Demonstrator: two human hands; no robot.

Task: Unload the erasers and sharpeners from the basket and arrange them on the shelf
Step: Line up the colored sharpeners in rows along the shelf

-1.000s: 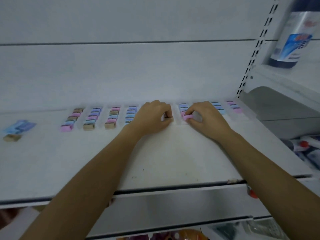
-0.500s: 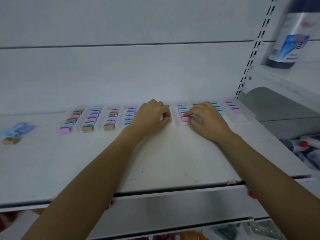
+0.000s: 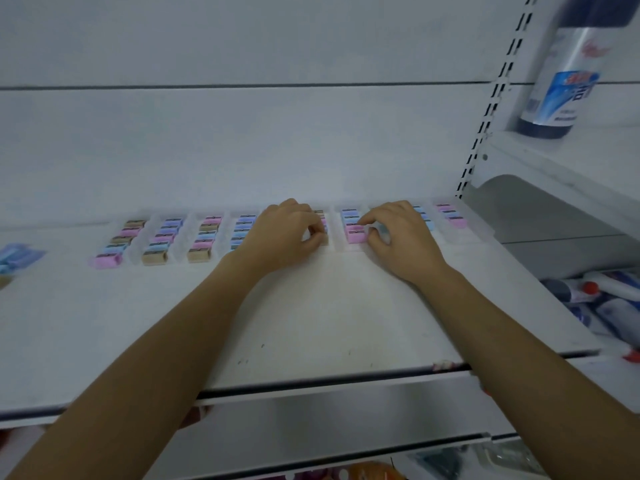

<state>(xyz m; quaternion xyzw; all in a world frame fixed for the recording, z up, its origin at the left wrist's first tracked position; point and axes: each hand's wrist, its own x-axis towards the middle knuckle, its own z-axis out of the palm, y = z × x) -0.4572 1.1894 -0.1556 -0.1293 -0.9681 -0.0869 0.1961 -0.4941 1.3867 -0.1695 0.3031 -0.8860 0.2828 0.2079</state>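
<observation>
a white shelf (image 3: 311, 323) carries small sharpeners (image 3: 162, 237) in pink, blue and tan, laid in short rows that run from near to far along its back, each row apart from the next. both arms reach over the near edge to the middle rows. the left hand (image 3: 280, 237) lies with its fingers curled, thumb and forefinger pinching a tan sharpener (image 3: 324, 239) at the near end of a row that the hand mostly hides. the right hand (image 3: 398, 237) sits just right of it, fingers curled too, its forefinger and thumb pinching the pink sharpener (image 3: 355, 236) that ends the next row; the block sits flat on the shelf, in line with the blue ones behind it. two more rows show to the right of this hand. blue packs (image 3: 17, 256) lie at the far left edge. a bottle (image 3: 568, 74) with a blue label stands on a higher shelf at the right, and more bottles (image 3: 606, 299) lie lower down on the right.
</observation>
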